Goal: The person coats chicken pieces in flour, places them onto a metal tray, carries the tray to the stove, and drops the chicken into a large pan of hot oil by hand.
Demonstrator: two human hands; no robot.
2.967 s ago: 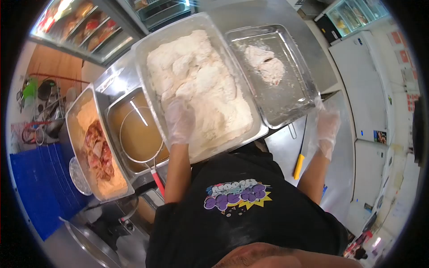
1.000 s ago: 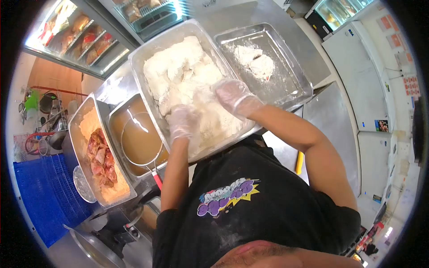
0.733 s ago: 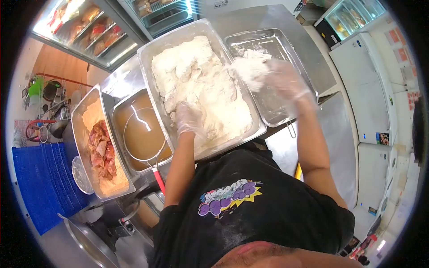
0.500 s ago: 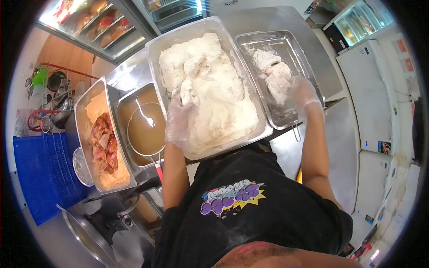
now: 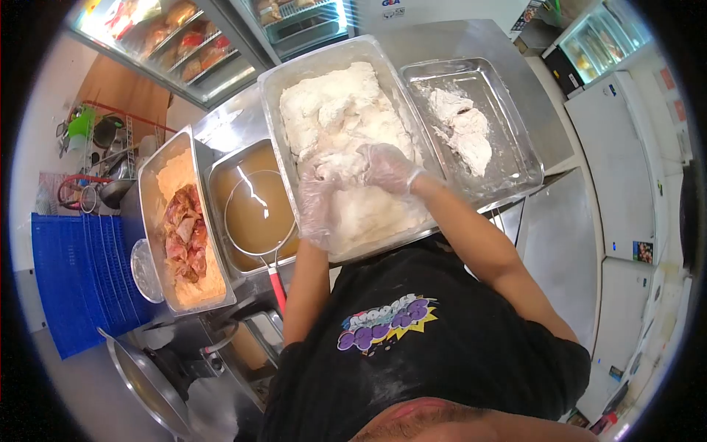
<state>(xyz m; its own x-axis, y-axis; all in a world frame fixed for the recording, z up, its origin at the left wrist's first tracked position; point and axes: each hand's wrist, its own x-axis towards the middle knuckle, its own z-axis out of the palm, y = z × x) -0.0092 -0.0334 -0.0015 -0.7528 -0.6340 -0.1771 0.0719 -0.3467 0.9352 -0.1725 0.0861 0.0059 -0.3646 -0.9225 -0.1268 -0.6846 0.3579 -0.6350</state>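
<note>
My left hand (image 5: 318, 206) and my right hand (image 5: 390, 168), both in clear plastic gloves, are inside a large tub (image 5: 271, 110) of white flour (image 5: 383, 214). Their fingers are curled around a flour-coated meat piece (image 5: 342, 166) lying between them, partly hidden by the gloves and the flour. To the right, a shallow metal tray (image 5: 508, 158) carries floured meat pieces (image 5: 464, 132), with a dusting of flour around them.
Left of the tub, a metal pan holds cloudy brown liquid (image 5: 254, 214), with a red-handled strainer (image 5: 277, 289) resting in it. Farther left, raw meat (image 5: 185, 236) lies on orange seasoning in another pan (image 5: 228, 295). A blue crate (image 5: 81, 280) stands at far left.
My right hand has left the metal tray and moved left into the flour tub, near my left hand. The floured meat on the tray is now uncovered. The whole view has shifted slightly.
</note>
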